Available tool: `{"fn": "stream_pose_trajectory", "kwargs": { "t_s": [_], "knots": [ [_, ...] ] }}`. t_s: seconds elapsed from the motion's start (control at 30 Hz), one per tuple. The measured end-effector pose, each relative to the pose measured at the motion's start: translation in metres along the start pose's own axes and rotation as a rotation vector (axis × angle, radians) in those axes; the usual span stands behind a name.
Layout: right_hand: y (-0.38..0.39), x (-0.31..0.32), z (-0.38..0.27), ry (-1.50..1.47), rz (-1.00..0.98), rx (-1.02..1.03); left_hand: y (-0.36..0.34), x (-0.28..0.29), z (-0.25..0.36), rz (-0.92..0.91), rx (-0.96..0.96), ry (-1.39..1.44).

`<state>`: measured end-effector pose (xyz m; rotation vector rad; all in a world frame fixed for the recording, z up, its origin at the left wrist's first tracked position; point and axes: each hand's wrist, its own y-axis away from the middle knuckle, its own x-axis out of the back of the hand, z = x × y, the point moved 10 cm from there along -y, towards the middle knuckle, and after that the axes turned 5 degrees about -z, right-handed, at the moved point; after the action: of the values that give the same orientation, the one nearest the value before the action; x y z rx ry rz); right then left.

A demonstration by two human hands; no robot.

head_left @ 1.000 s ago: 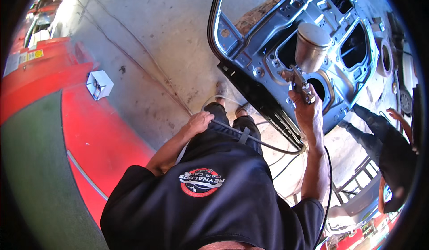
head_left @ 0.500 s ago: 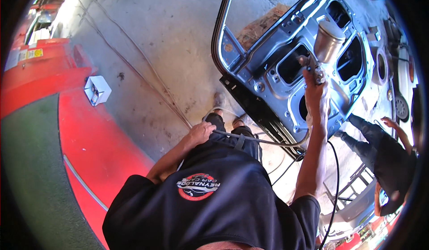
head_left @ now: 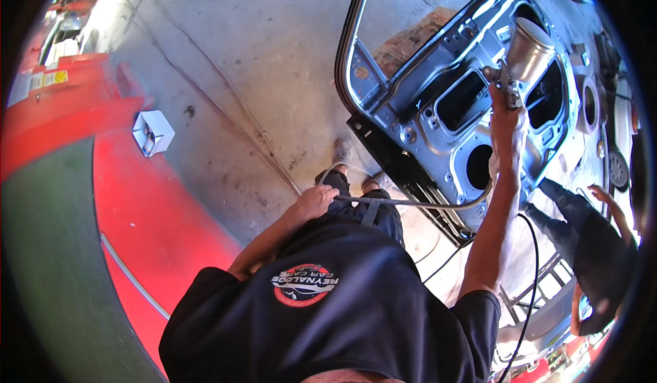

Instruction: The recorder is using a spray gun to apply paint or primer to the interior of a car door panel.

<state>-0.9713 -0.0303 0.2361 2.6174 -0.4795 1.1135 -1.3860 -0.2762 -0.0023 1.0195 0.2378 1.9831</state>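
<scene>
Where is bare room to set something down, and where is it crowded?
Bare concrete lies between the floor lines and the car door; the red surface looks bare below the white box, beside the green surface. Crowded: the right, where the right hand holds a spray gun by the door, and by the legs, where the left hand grips a hose.

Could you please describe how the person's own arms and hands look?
The left hand and right hand show no gloves. The forearms are bare too. Short black sleeves cover the upper arms, part of a black shirt with a round, red-edged emblem.
</scene>
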Motion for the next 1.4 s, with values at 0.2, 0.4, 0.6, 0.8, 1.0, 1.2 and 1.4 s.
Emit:
{"fn": "stream_pose_trajectory", "kwargs": {
  "t_s": [0.2, 0.4, 0.6, 0.8, 1.0, 1.2, 1.4],
  "knots": [
    [0.041, -0.011, 0.014, 0.013, -0.124, -0.044, -0.009, 0.007, -0.005, -0.018, -0.076, -0.018],
    [0.101, -0.019, -0.03, 0.044, -0.175, -0.113, -0.008, -0.003, -0.032, -0.086, -0.09, -0.051],
    [0.146, -0.035, -0.024, -0.052, -0.255, -0.175, -0.002, 0.002, -0.041, -0.12, -0.092, -0.087],
    [0.186, -0.055, -0.029, -0.124, -0.294, -0.167, 0.005, 0.0, -0.054, -0.121, -0.126, -0.113],
    [0.208, -0.066, -0.033, -0.135, -0.334, -0.206, 0.009, 0.005, -0.054, -0.146, -0.14, -0.15],
    [0.213, -0.066, -0.039, -0.194, -0.322, -0.196, 0.012, 0.0, -0.071, -0.171, -0.149, -0.141],
    [0.243, -0.056, -0.004, -0.317, -0.225, -0.358, 0.013, -0.006, -0.077, -0.226, -0.113, -0.135]
  ]
}}
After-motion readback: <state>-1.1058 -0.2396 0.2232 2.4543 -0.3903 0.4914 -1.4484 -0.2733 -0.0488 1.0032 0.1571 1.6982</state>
